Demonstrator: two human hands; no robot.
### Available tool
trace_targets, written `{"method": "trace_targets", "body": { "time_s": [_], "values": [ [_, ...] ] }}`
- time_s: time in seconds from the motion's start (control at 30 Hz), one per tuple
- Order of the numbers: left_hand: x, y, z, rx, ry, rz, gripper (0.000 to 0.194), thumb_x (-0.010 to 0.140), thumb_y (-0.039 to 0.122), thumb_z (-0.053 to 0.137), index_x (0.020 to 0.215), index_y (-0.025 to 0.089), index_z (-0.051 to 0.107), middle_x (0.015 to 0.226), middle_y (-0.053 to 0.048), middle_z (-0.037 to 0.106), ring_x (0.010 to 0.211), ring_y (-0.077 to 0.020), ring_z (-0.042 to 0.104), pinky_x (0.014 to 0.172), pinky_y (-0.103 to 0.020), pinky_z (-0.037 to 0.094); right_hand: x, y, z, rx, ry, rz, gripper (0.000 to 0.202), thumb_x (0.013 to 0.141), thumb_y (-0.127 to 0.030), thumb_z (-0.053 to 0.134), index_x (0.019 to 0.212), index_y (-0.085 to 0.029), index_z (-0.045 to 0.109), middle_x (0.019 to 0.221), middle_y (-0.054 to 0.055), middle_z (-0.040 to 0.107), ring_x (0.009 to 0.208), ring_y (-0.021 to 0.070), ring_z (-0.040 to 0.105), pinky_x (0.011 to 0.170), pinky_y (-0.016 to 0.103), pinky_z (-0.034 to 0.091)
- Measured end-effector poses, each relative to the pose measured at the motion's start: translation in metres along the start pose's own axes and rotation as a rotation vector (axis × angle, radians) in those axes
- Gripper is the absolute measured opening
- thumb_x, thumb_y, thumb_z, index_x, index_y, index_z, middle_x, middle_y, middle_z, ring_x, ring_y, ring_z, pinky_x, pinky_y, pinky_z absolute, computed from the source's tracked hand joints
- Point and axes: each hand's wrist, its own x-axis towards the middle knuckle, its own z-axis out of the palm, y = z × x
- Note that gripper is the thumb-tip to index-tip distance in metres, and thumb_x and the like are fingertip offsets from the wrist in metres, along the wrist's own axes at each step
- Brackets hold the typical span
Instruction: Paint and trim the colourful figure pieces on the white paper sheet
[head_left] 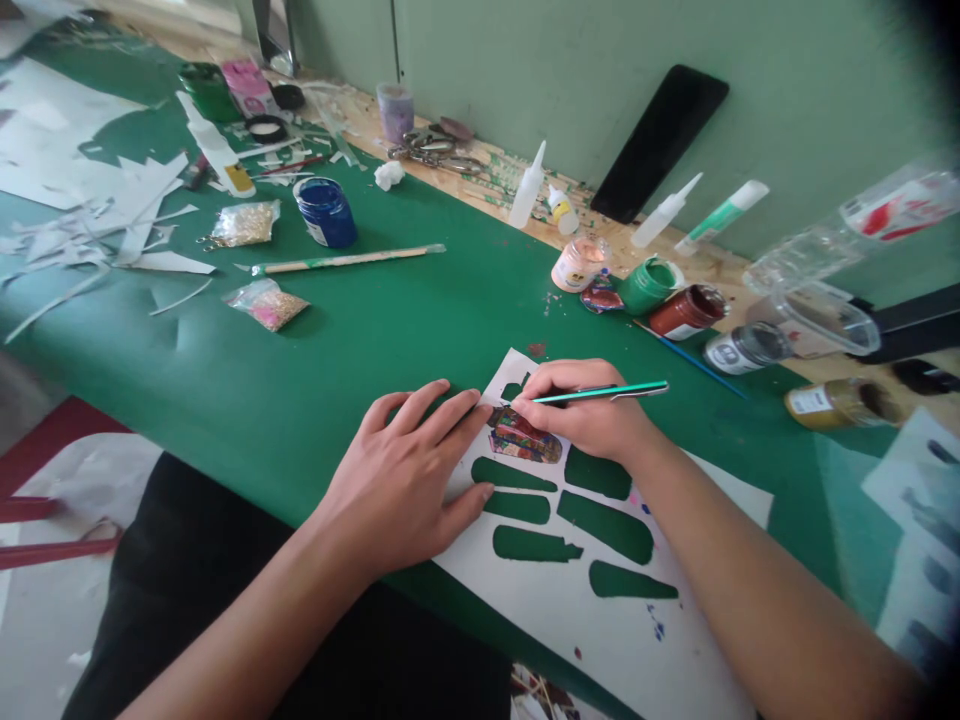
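Right hand: the right hand [589, 412] pinches a teal pen [641, 389] between thumb and fingers, its point down near the top of the sheet.
Left hand: the left hand [420, 470] is palm down with fingers spread, fingertips on the sheet's left margin, thumb beside the cut-outs.
Patterned piece: the patterned piece [529, 437] sits just below the pen hand, between both hands (whether it lies on the paper or shows through an opening, I cannot tell).
White sheet: the white sheet [555, 620] lies under both hands, several tapered openings cut through it.
Thin bridges: the paper strips between openings look weak; a dragging thumb or pen could tear or buckle them.
Slipping: if the left fingers lift or slide, the sheet could turn and spoil the pen's line.
Jars: the dark red jar [686, 310] and green jar [649, 286] stand beyond the right hand, a blue brush [694, 362] beside them; an outward elbow swing could knock one over.
Near edge: the sheet's lower left side runs close to the green table's [450, 320] front edge, so pulling it toward the body would leave it overhanging.
Open room: the widest lies up and left of the left hand, as far as the bead bag [270, 305] and long stick [352, 260]; the right side is tighter.
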Motion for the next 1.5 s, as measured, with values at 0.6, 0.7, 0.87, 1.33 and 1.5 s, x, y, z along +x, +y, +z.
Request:
{"method": "trace_targets", "body": {
  "time_s": [0.6, 0.7, 0.87, 1.33, 1.5],
  "values": [
    [0.000, 0.000, 0.001, 0.011, 0.011, 0.003, 0.059, 0.096, 0.050, 0.046, 0.148, 0.021, 0.049, 0.154, -0.003, 0.049, 0.141, -0.0336, 0.041, 0.109, -0.056, 0.034, -0.002, 0.008, 0.001, 0.035, 0.017, -0.027, 0.012, 0.078, -0.020, 0.074, 0.066, -0.019, 0.070, 0.073, 0.003, 0.073, 0.067, 0.0161, 0.066, 0.065, 0.028, 0.050],
    [-0.001, 0.000, 0.001, 0.010, 0.005, 0.004, 0.059, 0.097, 0.050, 0.046, 0.148, 0.022, 0.048, 0.154, -0.003, 0.048, 0.142, -0.0336, 0.040, 0.109, -0.055, 0.033, -0.001, 0.005, 0.001, 0.033, 0.016, -0.007, 0.011, 0.077, -0.020, 0.074, 0.066, -0.018, 0.070, 0.073, 0.004, 0.074, 0.066, 0.0166, 0.066, 0.064, 0.029, 0.050],
    [-0.001, -0.001, 0.001, 0.008, 0.000, 0.001, 0.059, 0.097, 0.050, 0.045, 0.149, 0.022, 0.046, 0.155, -0.002, 0.047, 0.142, -0.0324, 0.038, 0.110, -0.054, 0.031, -0.002, 0.010, 0.000, 0.080, 0.056, 0.035, 0.012, 0.076, -0.019, 0.074, 0.066, -0.018, 0.068, 0.071, 0.003, 0.071, 0.064, 0.0153, 0.063, 0.061, 0.028, 0.048],
    [-0.003, -0.006, 0.000, -0.092, 0.022, 0.022, 0.055, 0.095, 0.049, 0.055, 0.144, 0.025, 0.050, 0.151, -0.003, 0.052, 0.141, -0.0343, 0.039, 0.110, -0.055, 0.029, -0.001, -0.009, -0.001, -0.322, -0.129, -0.158, 0.005, 0.091, -0.026, 0.069, 0.096, -0.025, 0.067, 0.124, 0.004, 0.071, 0.129, 0.0275, 0.056, 0.112, 0.049, 0.036],
    [0.000, -0.002, -0.002, -0.171, 0.026, -0.062, 0.068, 0.089, 0.043, 0.065, 0.149, 0.022, 0.041, 0.152, -0.009, 0.050, 0.141, -0.0306, 0.040, 0.113, -0.050, 0.030, -0.001, -0.010, -0.001, -0.483, -0.083, -0.114, 0.013, 0.089, -0.014, 0.065, 0.082, -0.022, 0.058, 0.085, 0.002, 0.070, 0.087, 0.0216, 0.062, 0.083, 0.037, 0.043]
  ]
}}
